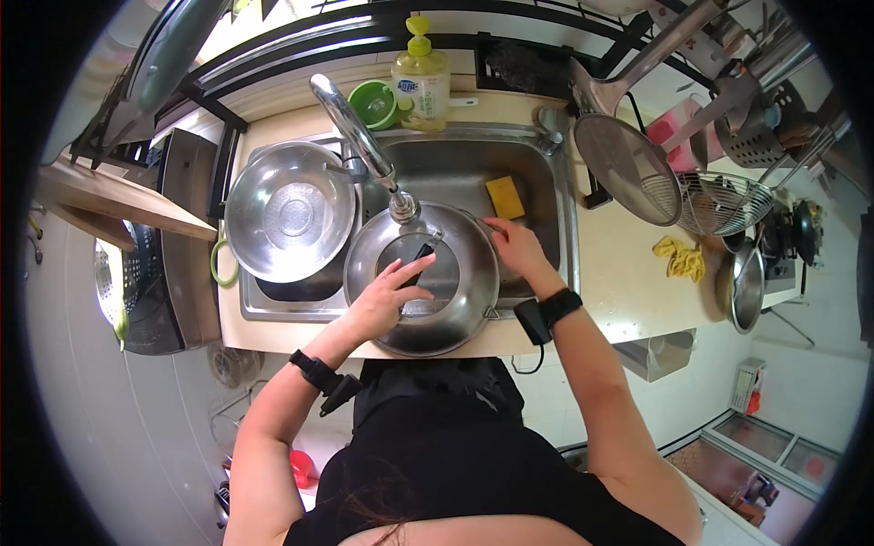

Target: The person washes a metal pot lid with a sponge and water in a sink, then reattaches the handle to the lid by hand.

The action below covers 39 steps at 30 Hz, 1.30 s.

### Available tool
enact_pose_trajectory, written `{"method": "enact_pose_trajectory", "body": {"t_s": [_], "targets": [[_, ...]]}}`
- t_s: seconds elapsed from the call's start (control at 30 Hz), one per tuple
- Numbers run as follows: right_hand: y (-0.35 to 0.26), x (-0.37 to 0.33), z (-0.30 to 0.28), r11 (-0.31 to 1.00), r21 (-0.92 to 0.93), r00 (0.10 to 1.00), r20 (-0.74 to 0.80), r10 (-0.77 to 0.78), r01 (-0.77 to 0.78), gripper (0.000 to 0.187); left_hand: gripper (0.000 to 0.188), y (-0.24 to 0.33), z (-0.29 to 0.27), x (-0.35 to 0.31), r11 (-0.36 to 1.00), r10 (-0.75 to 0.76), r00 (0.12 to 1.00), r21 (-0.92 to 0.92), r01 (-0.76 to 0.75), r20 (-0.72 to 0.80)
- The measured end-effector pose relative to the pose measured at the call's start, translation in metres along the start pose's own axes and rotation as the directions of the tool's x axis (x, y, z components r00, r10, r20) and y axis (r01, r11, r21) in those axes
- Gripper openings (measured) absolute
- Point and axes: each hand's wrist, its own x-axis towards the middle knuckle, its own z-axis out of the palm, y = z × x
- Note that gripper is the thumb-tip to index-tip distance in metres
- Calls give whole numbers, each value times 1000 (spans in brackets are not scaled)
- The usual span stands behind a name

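Note:
A round metal lid (pixel 477 270) with a see-through centre and a black handle (pixel 424 251) sits over the front of the sink, under the tap. My left hand (pixel 386 296) is above the lid with its fingers spread and one finger crossing the handle. Whether that finger presses on the handle is hard to tell. At the lid's far right edge my right hand (pixel 519 247) is closed on the rim, with its fingertips partly hidden. To the left, a wide metal basin (pixel 251 226) rests over the smaller sink bowl.
The chrome tap (pixel 357 127) arches over the lid. A yellow sponge (pixel 504 197) lies in the sink (pixel 455 155). Behind stand a soap bottle (pixel 421 86) and a green bowl (pixel 369 102). Strainers (pixel 628 170) hang at right, above a yellow cloth (pixel 679 258).

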Motion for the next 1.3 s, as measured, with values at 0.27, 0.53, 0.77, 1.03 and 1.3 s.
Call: {"method": "enact_pose_trajectory", "body": {"t_s": [0.27, 0.53, 0.77, 1.03, 1.3], "targets": [[-45, 5, -9, 987, 153, 982, 175, -77, 51, 25, 44, 6, 21, -6, 985, -130, 981, -132, 111, -145], [-50, -15, 3, 976, -66, 977, 43, -207, 209, 25, 43, -2, 49, -3, 998, -42, 943, 20, 51, -330], [-63, -26, 1, 978, -137, 988, 25, -154, 156, 25, 46, -6, 52, -5, 1000, -23, 933, -1, 24, -359], [-72, -28, 11, 974, -132, 983, 24, -181, 182, 23, 46, -9, 54, -7, 1000, -13, 931, 5, 16, -364], [-75, -27, -1, 991, -125, 998, 47, -43, 49, 28, 48, -11, 55, -7, 1000, 6, 928, 5, -4, -373]]}}
